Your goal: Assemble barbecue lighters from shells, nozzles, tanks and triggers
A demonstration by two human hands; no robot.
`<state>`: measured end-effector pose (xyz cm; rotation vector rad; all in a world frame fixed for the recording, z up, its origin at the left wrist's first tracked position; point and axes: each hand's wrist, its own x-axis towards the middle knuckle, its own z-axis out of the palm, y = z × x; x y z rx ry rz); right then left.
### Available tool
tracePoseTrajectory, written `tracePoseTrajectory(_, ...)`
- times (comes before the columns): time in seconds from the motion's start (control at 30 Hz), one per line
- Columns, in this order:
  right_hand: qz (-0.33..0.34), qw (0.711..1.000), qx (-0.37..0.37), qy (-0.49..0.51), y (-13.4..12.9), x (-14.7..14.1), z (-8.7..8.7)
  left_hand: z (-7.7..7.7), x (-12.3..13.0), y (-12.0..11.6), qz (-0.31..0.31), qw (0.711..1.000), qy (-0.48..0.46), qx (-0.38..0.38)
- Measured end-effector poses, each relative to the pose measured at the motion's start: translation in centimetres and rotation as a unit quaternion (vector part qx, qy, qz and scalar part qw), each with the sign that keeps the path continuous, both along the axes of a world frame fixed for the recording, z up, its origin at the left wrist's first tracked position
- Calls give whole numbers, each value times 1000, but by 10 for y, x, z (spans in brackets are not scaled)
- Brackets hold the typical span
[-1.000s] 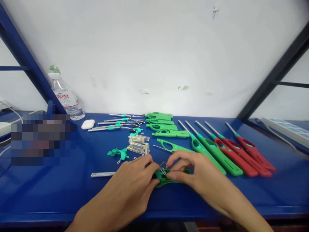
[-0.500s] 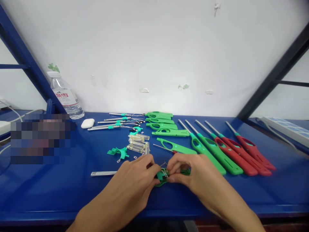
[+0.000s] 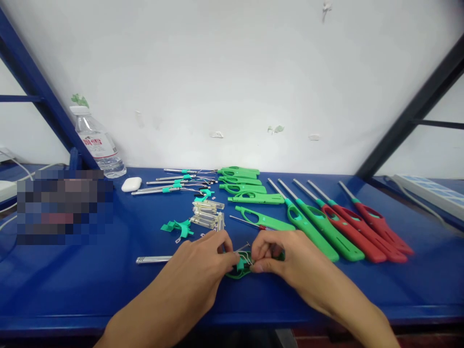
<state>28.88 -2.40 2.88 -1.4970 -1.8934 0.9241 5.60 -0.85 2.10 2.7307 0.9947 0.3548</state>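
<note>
A green lighter shell (image 3: 235, 276) lies between my hands near the table's front, with a teal trigger piece (image 3: 240, 265) and thin pale wires (image 3: 245, 255) in it. My left hand (image 3: 205, 263) is closed, thumb and forefinger pressed at the teal piece. On the shell's right part my right hand (image 3: 282, 251) pinches the wires, whose ends its fingertips hide. A metal lighter tube (image 3: 154, 260) sticks out to the left from under my left hand. A thin metal pin (image 3: 243, 247) shows between the hands.
Finished-looking green lighters (image 3: 311, 232) and red lighters (image 3: 380, 227) lie at right. Behind my hands are clear fuel tanks (image 3: 205, 217), loose teal parts (image 3: 179, 228), a screwdriver (image 3: 244, 221), green shells (image 3: 253, 198) and wired tubes (image 3: 159, 191). A water bottle (image 3: 97, 142) and white case (image 3: 131, 184) stand at back left.
My left hand has shifted slightly left, and its fingers have eased off the shell's lower edge, so more of the shell and pin shows. My right hand stays at the wires.
</note>
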Motion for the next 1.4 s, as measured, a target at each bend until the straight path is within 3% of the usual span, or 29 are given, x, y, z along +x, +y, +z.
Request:
tracePoseTrajectory(0.27, 20, 999, -29, 12, 6, 4, -4, -2, 2, 3, -1, 999, 38, 37)
tracePoseTrajectory(0.5, 38, 999, -29, 24, 3, 9, 2, -2, 2, 3, 1, 998, 47, 33)
tracePoseTrajectory(0.87, 26, 999, -8, 24, 0, 6, 3, 13, 6, -4, 3, 995, 92, 40)
tracePoseTrajectory(1.13, -36, 988, 136, -68, 3, 11, 4, 6, -7, 10, 20, 998, 29, 56)
tracePoseTrajectory(1.4, -12, 969, 198, -146, 9, 6, -11, 16, -29, 29, 133, 984, 90, 79)
